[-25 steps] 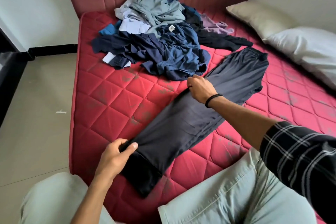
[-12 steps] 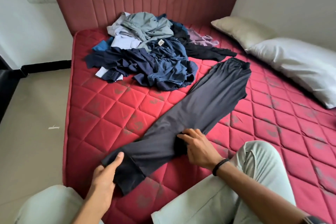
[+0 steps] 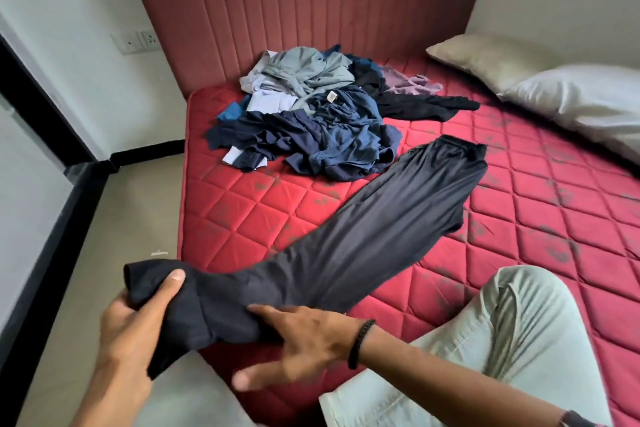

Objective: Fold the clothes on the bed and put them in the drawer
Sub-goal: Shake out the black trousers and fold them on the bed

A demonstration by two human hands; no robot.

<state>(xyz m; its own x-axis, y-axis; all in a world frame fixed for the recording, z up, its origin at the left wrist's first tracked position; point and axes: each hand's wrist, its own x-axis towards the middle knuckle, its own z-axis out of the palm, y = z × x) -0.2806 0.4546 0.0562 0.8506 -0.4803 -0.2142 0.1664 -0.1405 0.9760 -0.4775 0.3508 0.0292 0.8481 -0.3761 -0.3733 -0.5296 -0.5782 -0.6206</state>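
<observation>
A: What is nearest to us?

B: Two knees in pale trousers [image 3: 491, 350]. The person sits at the near edge of the bed [image 3: 242, 218].

A: What are the hands doing?

B: The left hand [image 3: 135, 326] grips the leg end of the dark pants [image 3: 363, 239]. Its thumb lies on top and its fingers [image 3: 119, 302] curl under the cloth. That end is lifted off the bed.

A: And the other hand?

B: The right hand [image 3: 304, 340] is just to the right of it. It holds the same pants leg too, with the thumb on top and the other fingers below the cloth. A black band [image 3: 360, 340] is on that wrist.

A: Where do the pants go from there?

B: They stretch away to the right, across the red mattress. The waist end lies flat, farther off.

A: What is past them?

B: A messy pile of clothes [image 3: 318, 121], blue, grey, black and purple. It sits on the bed near the red headboard [image 3: 311, 10] and touches the left side of the pants.

A: Anything on the right?

B: Two pillows, a tan pillow [image 3: 485, 59] far off and a white pillow [image 3: 581, 104] nearer. On the far left wall is a socket [image 3: 136, 42].
</observation>
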